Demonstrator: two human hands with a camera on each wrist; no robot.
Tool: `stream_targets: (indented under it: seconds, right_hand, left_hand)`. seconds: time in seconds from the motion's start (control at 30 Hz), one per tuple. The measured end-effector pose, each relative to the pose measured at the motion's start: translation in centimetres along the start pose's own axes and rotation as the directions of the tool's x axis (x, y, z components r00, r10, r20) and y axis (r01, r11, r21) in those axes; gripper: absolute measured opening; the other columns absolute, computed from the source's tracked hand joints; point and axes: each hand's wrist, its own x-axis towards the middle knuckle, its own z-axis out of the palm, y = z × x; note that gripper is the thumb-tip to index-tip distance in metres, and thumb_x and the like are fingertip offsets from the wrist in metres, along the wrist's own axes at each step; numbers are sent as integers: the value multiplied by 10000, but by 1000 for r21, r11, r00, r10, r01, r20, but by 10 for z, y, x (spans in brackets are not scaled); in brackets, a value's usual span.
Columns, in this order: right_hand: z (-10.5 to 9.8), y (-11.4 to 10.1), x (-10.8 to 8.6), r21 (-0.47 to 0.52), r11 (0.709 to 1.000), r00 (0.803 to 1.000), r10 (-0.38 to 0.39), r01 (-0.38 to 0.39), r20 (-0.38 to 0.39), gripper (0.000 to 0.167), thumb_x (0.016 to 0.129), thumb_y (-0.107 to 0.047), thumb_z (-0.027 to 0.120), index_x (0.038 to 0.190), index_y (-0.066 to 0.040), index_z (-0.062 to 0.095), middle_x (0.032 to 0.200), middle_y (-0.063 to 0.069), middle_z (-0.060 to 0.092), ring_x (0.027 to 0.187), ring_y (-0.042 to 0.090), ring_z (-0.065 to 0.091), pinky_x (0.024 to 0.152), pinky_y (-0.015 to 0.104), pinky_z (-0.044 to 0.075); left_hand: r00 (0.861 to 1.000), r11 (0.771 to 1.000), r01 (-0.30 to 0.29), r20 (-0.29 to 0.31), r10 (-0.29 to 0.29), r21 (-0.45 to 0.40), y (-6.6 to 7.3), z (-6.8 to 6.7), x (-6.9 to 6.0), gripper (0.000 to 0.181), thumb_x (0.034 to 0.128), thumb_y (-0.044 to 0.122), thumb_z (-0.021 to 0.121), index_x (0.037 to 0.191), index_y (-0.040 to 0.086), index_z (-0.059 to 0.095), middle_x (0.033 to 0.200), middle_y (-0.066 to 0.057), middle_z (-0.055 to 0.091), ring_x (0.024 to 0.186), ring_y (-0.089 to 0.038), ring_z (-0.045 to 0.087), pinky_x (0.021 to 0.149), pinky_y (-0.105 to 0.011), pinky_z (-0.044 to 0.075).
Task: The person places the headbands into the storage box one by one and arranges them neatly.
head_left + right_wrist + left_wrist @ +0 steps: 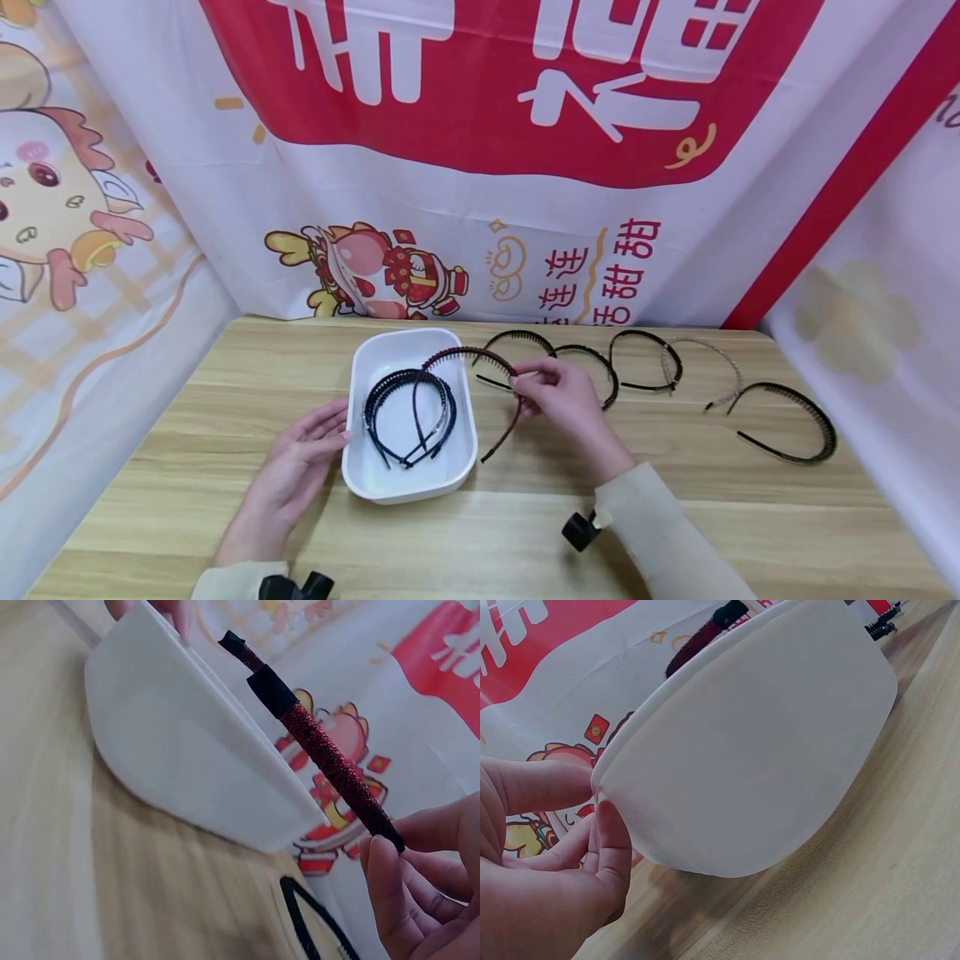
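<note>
My right hand point(555, 392) pinches a dark red toothed headband point(467, 350) by one side, its other side hanging over the right part of the white tub point(474, 446). In the right wrist view the headband point(326, 754) is glittery red with black bands, held between thumb and fingers of the right hand point(427, 877). My left hand point(300, 462) pinches the tub's left rim; the left wrist view shows thumb and finger of that hand point(555, 855) on the edge of the tub point(742, 750). Several dark headbands point(390, 379) lie in the tub.
On the wooden table point(225, 400), right of the tub, lie several headbands: black ones at the back point(525, 335), another black one point(660, 337), a thin light patterned one point(723, 354), and a black toothed one point(828, 433) farthest right. A printed cloth point(480, 242) hangs behind.
</note>
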Motion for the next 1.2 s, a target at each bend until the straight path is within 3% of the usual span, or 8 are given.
stream_targets:
  seconds: [0.33,0.6,0.77,0.87,1.07,1.2]
  right_hand:
    - [34,-30,18,-115,992,994,-50,60,92,202,918,-77,812,1119,-67,805,887,115,795,629,149,695,700,393,683]
    - [54,-45,33,-253,963,986,-57,96,155,202,931,-146,809,1130,-119,824,853,70,791,683,186,729,699,386,674]
    - [65,-50,38,-320,940,979,-53,116,198,196,942,-163,800,1134,-130,820,874,53,790,690,144,712,624,263,608]
    - [71,-51,41,-380,916,978,-57,131,200,165,942,-169,806,1104,-144,831,879,38,785,702,136,700,620,231,572]
    - [79,-53,46,-528,833,981,-81,165,178,115,937,-223,821,1048,-215,851,946,-13,786,841,147,669,741,284,534]
    - [82,-54,48,-552,818,981,-75,163,179,121,941,-236,817,1058,-230,849,990,-16,789,886,159,676,786,314,542]
  left_hand:
    - [1000,1000,-20,-1,20,-5,-1,-1,0,629,973,-101,614,1562,-37,403,1259,69,666,1215,-77,625,1084,-185,541]
    - [999,999,-35,1,35,-9,-1,-1,0,558,969,-111,611,1498,15,486,1229,78,681,1195,-77,631,1071,-188,548]
    - [999,999,-36,-1,36,-20,-2,-1,0,501,966,-117,611,1429,59,538,1209,78,691,1178,-75,638,1062,-190,554]
    - [999,999,-34,-2,34,-22,-2,-1,0,520,965,-119,609,1451,42,523,1218,73,685,1182,-76,637,1064,-192,554]
    - [1000,1000,-26,-3,26,-16,-2,-1,0,607,967,-115,603,1541,-30,424,1249,65,669,1200,-76,629,1075,-191,548]
    - [1000,1000,-20,-5,20,-14,-1,-1,-1,628,967,-109,608,1556,-37,403,1253,75,671,1207,-73,630,1083,-190,544]
